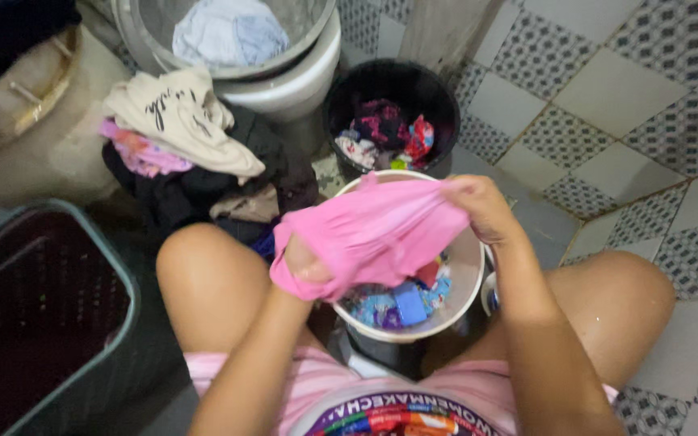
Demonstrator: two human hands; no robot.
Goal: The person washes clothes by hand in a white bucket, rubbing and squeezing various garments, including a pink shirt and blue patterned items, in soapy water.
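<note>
Right now I have both hands on a pink garment point(373, 234), stretched between them over a white bucket point(468, 274) that sits between my knees. My left hand point(304, 266) is closed into the lower left end of the cloth, with the fabric wrapped around the knuckles so most of the fingers are hidden. My right hand point(482, 208) is shut on the upper right edge, pinching a bunched fold between thumb and fingers. The garment hangs just above the bucket's rim and covers its near left part.

Inside the white bucket I can see wet coloured clothes, mostly blue and some red, lying low against the wall. Just beyond it stands a black bucket point(438, 97) holding more small items in dark pink, red and white. To the left of that, a heap of laundry point(195, 161) lies on the floor: a cream top with dark lettering on top, a pink patterned piece under it, dark clothes below. A large metal basin point(143, 36) with a pale blue-white cloth in it rests on a white round base at the top of the view. A teal laundry basket point(115, 274) with dark insides stands beside my left knee. The floor point(607, 89) on the right is tiled in plain and patterned squares.
</note>
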